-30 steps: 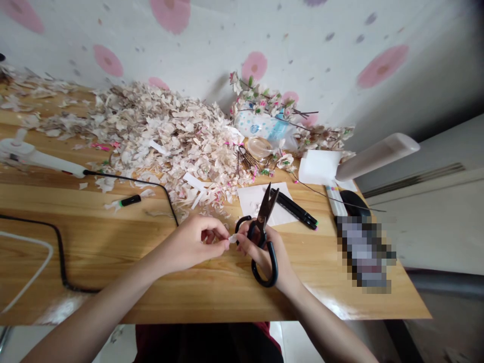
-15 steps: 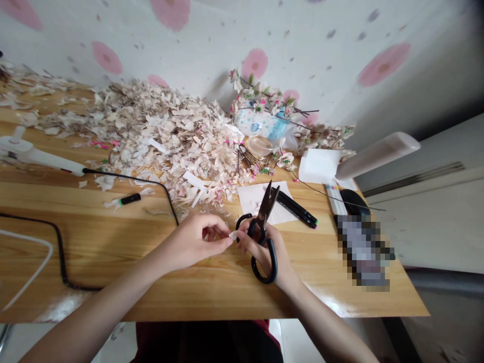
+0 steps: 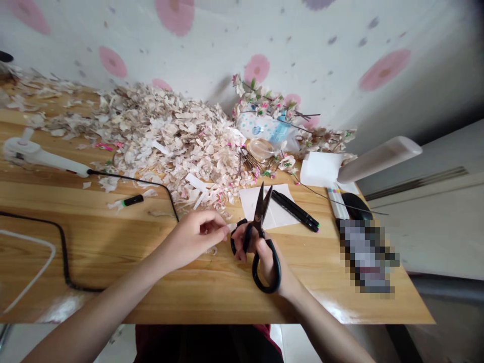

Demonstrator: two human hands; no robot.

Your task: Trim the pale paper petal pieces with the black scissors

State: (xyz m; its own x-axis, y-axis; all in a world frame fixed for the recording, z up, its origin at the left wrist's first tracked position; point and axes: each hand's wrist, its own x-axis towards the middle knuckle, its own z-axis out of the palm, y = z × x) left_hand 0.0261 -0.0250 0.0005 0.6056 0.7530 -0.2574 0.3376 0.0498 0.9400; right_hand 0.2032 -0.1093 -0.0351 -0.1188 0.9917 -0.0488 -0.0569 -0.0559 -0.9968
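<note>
Black scissors (image 3: 260, 233), blades slightly parted and pointing up, sit at lower centre of the frame above the worktop (image 3: 113, 252), gripped by curled fingers of the right hand (image 3: 270, 258), while the left hand (image 3: 192, 239) pinches a small white scrap (image 3: 230, 228) beside them.

A white wall (image 3: 321, 45) dotted with soft pink circles stands behind the long pale wooden table (image 3: 113, 247), glossy along its near edge.
</note>
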